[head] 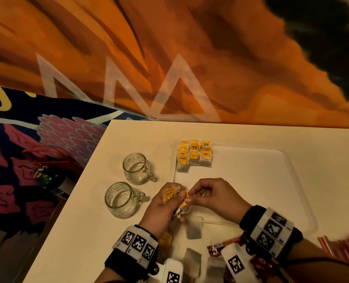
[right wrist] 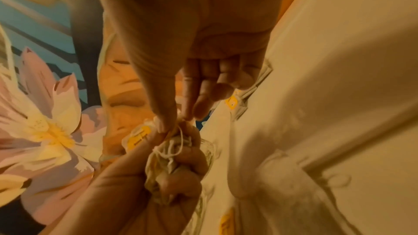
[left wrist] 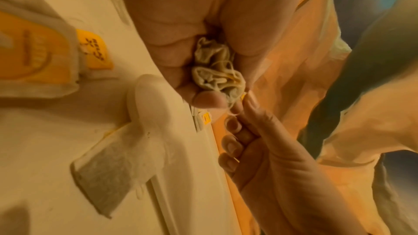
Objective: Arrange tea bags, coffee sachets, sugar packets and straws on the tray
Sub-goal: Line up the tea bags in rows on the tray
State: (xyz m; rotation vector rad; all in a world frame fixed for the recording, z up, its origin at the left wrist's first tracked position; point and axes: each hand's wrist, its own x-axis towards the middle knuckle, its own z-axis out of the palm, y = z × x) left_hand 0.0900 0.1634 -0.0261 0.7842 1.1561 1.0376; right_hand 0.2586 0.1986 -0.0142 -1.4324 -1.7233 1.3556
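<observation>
Rows of yellow-tagged tea bags (head: 194, 155) lie in the far left corner of the white tray (head: 292, 170). Over the tray's near left corner, my left hand (head: 159, 209) grips a crumpled bunch of tea bags (head: 170, 195) in its curled fingers; the bunch (left wrist: 217, 74) shows tangled strings. My right hand (head: 210, 195) meets it from the right, thumb and forefinger pinching a string and small yellow tag at the edge of the bunch (right wrist: 167, 153). Loose tea bags (head: 194, 228) lie under my wrists. Red coffee sachets (head: 220, 245) and red-striped straws (head: 341, 246) lie near the front edge.
Two empty glass mugs (head: 136, 168) (head: 120, 199) stand on the white table left of the tray. The table's left edge drops to a patterned floor with a green bottle (head: 47, 178). An orange cloth (head: 190, 58) hangs behind the table.
</observation>
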